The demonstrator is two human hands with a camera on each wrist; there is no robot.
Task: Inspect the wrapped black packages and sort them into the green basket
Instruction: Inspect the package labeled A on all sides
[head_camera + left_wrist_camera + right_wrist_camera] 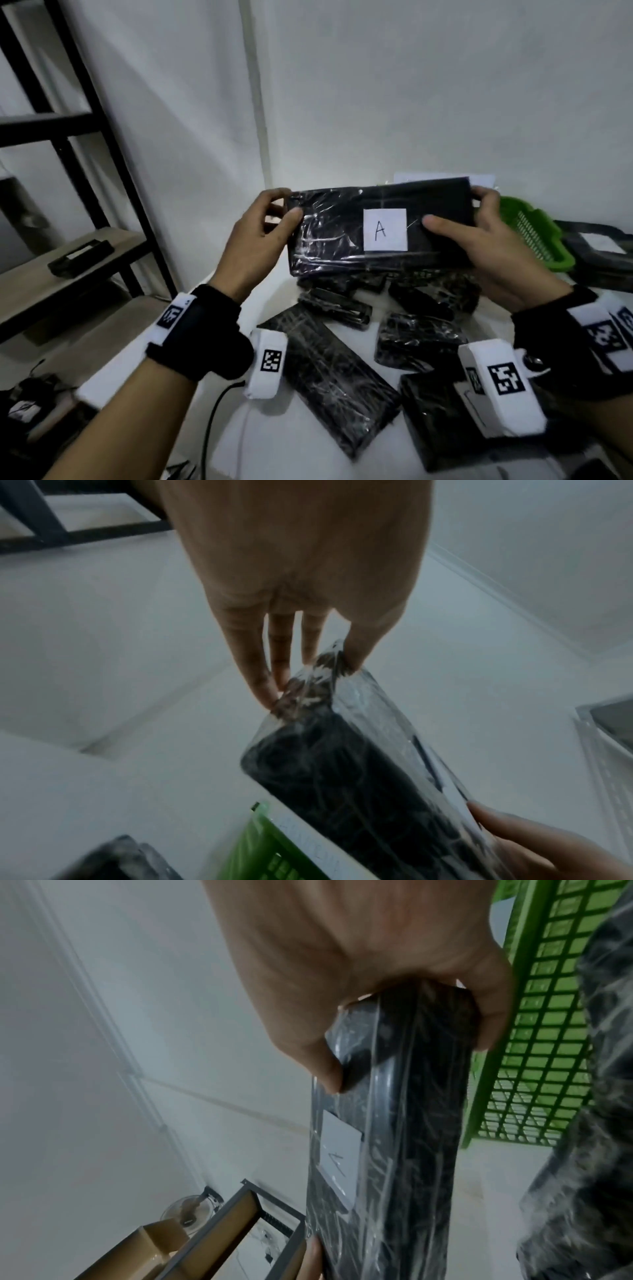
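Note:
A long black package wrapped in clear film is held up over the table, a white label marked "A" facing me. My left hand pinches its left end, thumb in front, fingers behind. My right hand grips the right end the same way. The green basket stands behind the right hand; its mesh wall shows in the right wrist view. Several more wrapped black packages lie on the white table below.
A dark tray with a white sheet sits right of the basket. A black metal shelf unit with wooden boards stands at the left, a black item on one board. A black cable hangs over the table's front edge.

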